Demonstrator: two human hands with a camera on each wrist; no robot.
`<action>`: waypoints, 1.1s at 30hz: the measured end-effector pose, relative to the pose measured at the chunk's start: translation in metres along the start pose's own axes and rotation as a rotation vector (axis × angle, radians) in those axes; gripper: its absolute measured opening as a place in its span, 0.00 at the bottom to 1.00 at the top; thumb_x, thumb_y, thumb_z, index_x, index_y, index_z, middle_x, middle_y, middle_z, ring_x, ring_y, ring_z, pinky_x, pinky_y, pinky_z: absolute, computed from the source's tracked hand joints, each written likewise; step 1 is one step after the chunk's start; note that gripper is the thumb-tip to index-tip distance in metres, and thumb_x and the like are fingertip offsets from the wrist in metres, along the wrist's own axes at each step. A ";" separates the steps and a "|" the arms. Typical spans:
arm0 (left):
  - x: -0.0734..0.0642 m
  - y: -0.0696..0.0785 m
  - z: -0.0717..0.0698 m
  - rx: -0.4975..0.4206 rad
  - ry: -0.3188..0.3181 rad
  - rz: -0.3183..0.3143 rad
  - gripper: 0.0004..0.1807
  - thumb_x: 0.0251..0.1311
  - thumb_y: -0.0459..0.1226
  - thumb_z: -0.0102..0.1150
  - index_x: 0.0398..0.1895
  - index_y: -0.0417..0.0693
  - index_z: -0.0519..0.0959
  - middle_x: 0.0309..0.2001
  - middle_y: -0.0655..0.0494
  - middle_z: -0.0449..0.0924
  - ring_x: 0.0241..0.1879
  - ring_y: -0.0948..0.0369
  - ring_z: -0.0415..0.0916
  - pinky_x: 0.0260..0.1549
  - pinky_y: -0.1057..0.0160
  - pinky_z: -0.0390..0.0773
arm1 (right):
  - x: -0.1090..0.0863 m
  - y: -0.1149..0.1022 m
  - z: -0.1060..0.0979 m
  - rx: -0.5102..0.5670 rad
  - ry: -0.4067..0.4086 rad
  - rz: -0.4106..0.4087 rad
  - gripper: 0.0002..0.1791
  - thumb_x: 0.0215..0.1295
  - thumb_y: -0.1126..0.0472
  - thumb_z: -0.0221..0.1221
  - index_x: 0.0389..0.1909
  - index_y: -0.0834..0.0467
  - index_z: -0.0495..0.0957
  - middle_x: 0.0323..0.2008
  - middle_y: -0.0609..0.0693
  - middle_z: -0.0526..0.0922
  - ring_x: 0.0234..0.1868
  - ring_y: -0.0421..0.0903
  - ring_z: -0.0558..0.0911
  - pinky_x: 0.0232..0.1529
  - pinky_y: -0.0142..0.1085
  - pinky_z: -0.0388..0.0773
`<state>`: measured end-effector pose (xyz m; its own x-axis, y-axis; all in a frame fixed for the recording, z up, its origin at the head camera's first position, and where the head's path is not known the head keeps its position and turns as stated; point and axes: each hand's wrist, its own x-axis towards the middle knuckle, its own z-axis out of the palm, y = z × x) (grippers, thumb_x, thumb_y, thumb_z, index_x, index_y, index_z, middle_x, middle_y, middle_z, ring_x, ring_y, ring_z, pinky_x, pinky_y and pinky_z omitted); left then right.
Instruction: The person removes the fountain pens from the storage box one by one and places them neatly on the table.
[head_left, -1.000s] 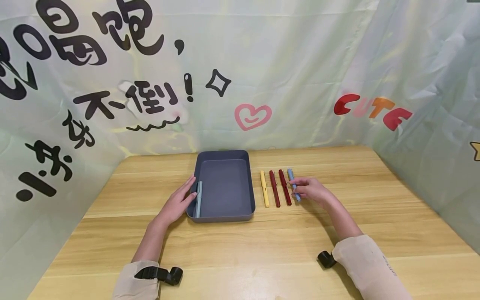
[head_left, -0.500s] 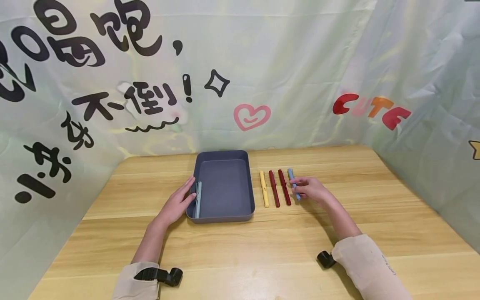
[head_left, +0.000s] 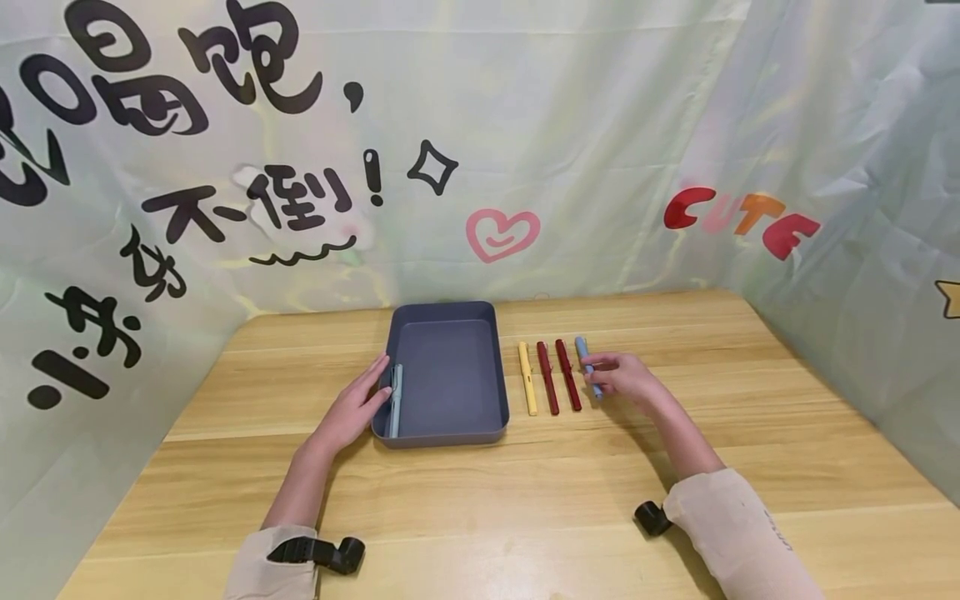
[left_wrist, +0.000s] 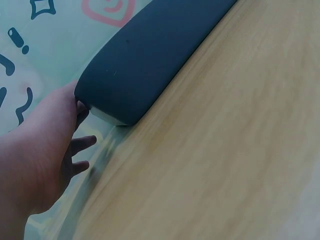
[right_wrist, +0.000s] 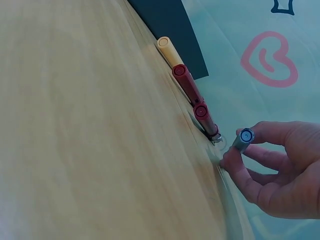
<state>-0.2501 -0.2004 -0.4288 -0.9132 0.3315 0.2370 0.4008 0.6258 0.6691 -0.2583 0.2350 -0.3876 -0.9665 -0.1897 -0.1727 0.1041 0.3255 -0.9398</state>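
Note:
My left hand (head_left: 352, 412) is at the left wall of a dark blue-grey rectangular tray (head_left: 450, 437), its thumb over the rim and its other fingers along the outside. Inside, a pale blue-grey pen (head_left: 397, 408) lies along that same wall. To the tray's right, my right hand (head_left: 630, 379) pinches a blue pen (head_left: 582, 348) between thumb and fingers. The right wrist view shows this blue pen (right_wrist: 245, 136) end-on, its near end apparently off the tabletop. Beside it lie two dark red pens (head_left: 568, 375) and, closest to the tray, a yellow pen (head_left: 528, 379).
A light wooden table (head_left: 480, 508) carries everything. Behind it and along both sides hangs a pale printed cloth (head_left: 585, 125) with lettering and a pink heart. Black devices (head_left: 348, 554) are strapped on both beige sleeves.
The near end of the blue pen has risen slightly in my right hand. The head view has shifted a little; my left hand, the tray and the other pens stay put.

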 end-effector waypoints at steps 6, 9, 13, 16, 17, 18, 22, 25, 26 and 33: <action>0.000 0.000 0.000 0.001 0.001 -0.003 0.30 0.69 0.41 0.44 0.71 0.45 0.51 0.71 0.48 0.46 0.67 0.47 0.44 0.61 0.43 0.48 | 0.001 0.003 0.000 -0.009 0.014 -0.003 0.22 0.64 0.71 0.51 0.58 0.75 0.63 0.54 0.72 0.68 0.43 0.48 0.77 0.40 0.34 0.77; 0.000 0.001 0.000 0.002 0.002 0.001 0.30 0.69 0.41 0.44 0.71 0.45 0.51 0.71 0.48 0.46 0.67 0.46 0.45 0.61 0.43 0.48 | 0.002 0.005 0.001 -0.004 0.023 -0.002 0.21 0.64 0.72 0.50 0.57 0.75 0.64 0.52 0.71 0.69 0.42 0.48 0.77 0.40 0.34 0.77; 0.000 0.002 0.000 0.005 0.001 0.002 0.30 0.69 0.41 0.44 0.71 0.44 0.51 0.70 0.48 0.46 0.67 0.45 0.45 0.61 0.43 0.48 | 0.003 0.007 0.004 -0.008 0.038 -0.003 0.21 0.63 0.73 0.51 0.57 0.76 0.64 0.49 0.70 0.70 0.40 0.48 0.77 0.39 0.35 0.78; -0.001 0.003 -0.001 0.000 0.002 -0.001 0.30 0.69 0.40 0.44 0.71 0.44 0.51 0.71 0.48 0.46 0.67 0.46 0.45 0.61 0.43 0.48 | 0.005 0.009 0.004 -0.022 0.054 -0.004 0.21 0.63 0.74 0.50 0.56 0.75 0.65 0.49 0.70 0.70 0.40 0.47 0.76 0.38 0.34 0.78; -0.001 0.003 -0.001 -0.001 0.002 -0.001 0.30 0.69 0.40 0.44 0.71 0.44 0.52 0.70 0.48 0.46 0.67 0.46 0.45 0.61 0.43 0.48 | 0.005 0.009 0.005 -0.026 0.059 -0.004 0.21 0.63 0.74 0.50 0.56 0.75 0.65 0.49 0.70 0.70 0.40 0.47 0.76 0.38 0.34 0.78; -0.001 0.004 -0.001 -0.004 0.003 -0.002 0.30 0.69 0.40 0.44 0.71 0.44 0.52 0.71 0.48 0.46 0.67 0.46 0.45 0.61 0.44 0.48 | 0.006 0.009 0.005 -0.031 0.062 -0.004 0.20 0.63 0.74 0.50 0.56 0.75 0.65 0.49 0.70 0.70 0.40 0.47 0.76 0.38 0.34 0.78; -0.001 0.005 -0.001 -0.010 0.007 -0.003 0.30 0.69 0.40 0.44 0.71 0.44 0.52 0.71 0.48 0.46 0.67 0.47 0.45 0.61 0.44 0.48 | 0.007 0.009 0.006 -0.039 0.077 -0.012 0.20 0.62 0.74 0.50 0.56 0.76 0.65 0.49 0.70 0.70 0.40 0.47 0.76 0.37 0.33 0.78; -0.001 0.004 -0.001 -0.006 0.008 0.000 0.30 0.69 0.40 0.44 0.71 0.44 0.52 0.70 0.48 0.46 0.67 0.47 0.45 0.61 0.44 0.48 | 0.006 0.008 0.007 -0.038 0.084 -0.021 0.20 0.62 0.75 0.50 0.56 0.77 0.65 0.49 0.70 0.70 0.40 0.48 0.76 0.37 0.34 0.78; -0.001 0.004 -0.001 -0.005 0.008 0.000 0.30 0.69 0.40 0.44 0.71 0.44 0.52 0.70 0.48 0.46 0.67 0.47 0.45 0.61 0.44 0.48 | 0.005 0.007 0.007 -0.037 0.085 -0.021 0.20 0.62 0.75 0.50 0.56 0.77 0.65 0.49 0.70 0.70 0.40 0.49 0.76 0.37 0.34 0.78; 0.000 0.002 0.000 -0.004 0.005 -0.008 0.30 0.69 0.41 0.44 0.71 0.45 0.51 0.71 0.49 0.46 0.67 0.48 0.45 0.61 0.45 0.48 | 0.003 0.006 0.009 -0.062 0.088 -0.034 0.20 0.62 0.75 0.51 0.55 0.77 0.66 0.48 0.70 0.69 0.39 0.48 0.76 0.36 0.35 0.78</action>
<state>-0.2491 -0.1991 -0.4271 -0.9168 0.3231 0.2347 0.3930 0.6258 0.6737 -0.2585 0.2275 -0.3961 -0.9865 -0.1201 -0.1116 0.0586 0.3774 -0.9242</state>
